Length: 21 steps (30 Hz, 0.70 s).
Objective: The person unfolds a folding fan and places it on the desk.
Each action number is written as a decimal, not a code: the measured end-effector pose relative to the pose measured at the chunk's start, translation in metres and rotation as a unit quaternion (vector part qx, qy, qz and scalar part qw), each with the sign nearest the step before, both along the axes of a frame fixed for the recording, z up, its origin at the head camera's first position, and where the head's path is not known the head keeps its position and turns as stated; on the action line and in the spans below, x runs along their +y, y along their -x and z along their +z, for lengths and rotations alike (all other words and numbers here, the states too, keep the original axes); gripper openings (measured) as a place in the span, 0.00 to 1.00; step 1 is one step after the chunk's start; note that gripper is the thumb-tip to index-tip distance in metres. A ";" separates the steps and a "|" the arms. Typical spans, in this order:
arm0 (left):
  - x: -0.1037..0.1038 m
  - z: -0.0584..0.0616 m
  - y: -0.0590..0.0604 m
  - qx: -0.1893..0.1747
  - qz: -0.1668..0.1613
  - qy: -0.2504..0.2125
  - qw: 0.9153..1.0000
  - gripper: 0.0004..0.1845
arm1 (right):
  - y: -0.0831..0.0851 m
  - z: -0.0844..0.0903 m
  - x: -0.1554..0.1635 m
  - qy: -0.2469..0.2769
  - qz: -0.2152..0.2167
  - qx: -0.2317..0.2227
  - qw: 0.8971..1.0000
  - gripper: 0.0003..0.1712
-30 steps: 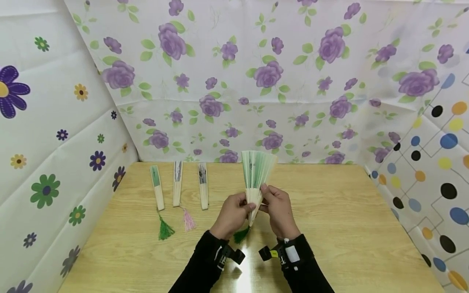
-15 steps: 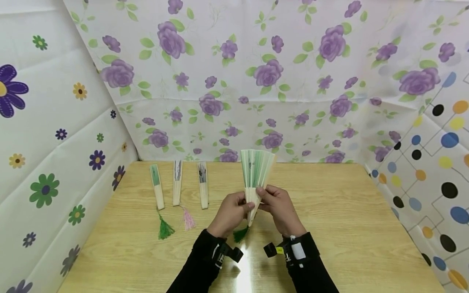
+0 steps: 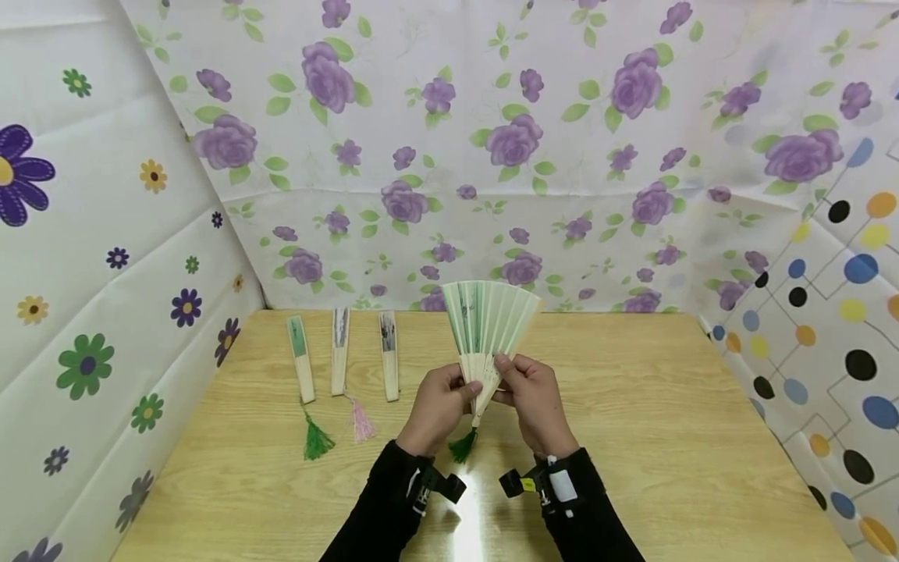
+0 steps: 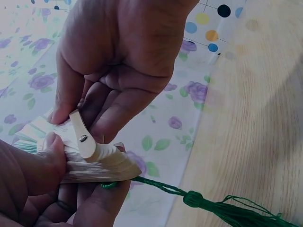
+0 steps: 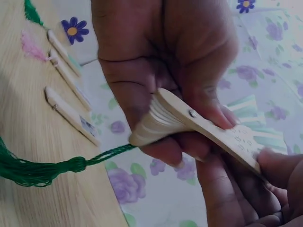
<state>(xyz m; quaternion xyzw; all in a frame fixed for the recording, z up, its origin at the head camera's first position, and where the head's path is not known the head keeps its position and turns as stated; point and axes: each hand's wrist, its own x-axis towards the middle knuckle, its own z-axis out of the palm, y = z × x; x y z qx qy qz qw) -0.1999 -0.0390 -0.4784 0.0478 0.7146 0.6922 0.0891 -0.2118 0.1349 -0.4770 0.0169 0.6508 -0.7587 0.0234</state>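
Three closed fans [image 3: 340,353] side by side on the wooden table [image 3: 667,437], floral backdrop [image 3: 492,140] behind.

This looks like a small staged recording booth, not a lived-in room. A plain wooden table [image 3: 632,437] sits boxed in by flowered plastic sheets [image 3: 492,156] hung as makeshift walls: purple roses behind, daisies on one side, coloured dots on the other. Left of the hands, three closed fans [image 3: 340,355] lie in a neat row, like laid-out props.
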 end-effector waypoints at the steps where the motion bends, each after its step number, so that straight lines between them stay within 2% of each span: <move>1: -0.001 0.000 0.000 -0.001 -0.001 0.003 1.000 0.17 | 0.000 0.000 0.001 -0.001 0.006 0.000 1.000 0.20; 5: -0.002 0.002 0.000 -0.004 -0.009 0.003 1.000 0.17 | 0.001 -0.002 0.009 -0.003 0.050 -0.012 0.999 0.17; 8: -0.003 0.002 0.000 -0.004 -0.014 0.002 1.000 0.17 | 0.002 -0.002 0.015 -0.011 0.090 -0.021 0.996 0.20; 11: -0.003 0.002 0.000 -0.002 -0.015 0.001 1.000 0.17 | 0.003 -0.002 0.019 -0.022 0.106 -0.025 0.994 0.23; 17: -0.001 0.000 0.000 0.001 -0.002 -0.003 1.000 0.17 | 0.002 -0.001 0.015 -0.002 0.064 -0.028 0.998 0.19; 21: 0.000 0.002 -0.001 0.010 0.027 0.005 1.000 0.15 | 0.000 0.000 0.006 0.022 0.018 -0.026 0.999 0.18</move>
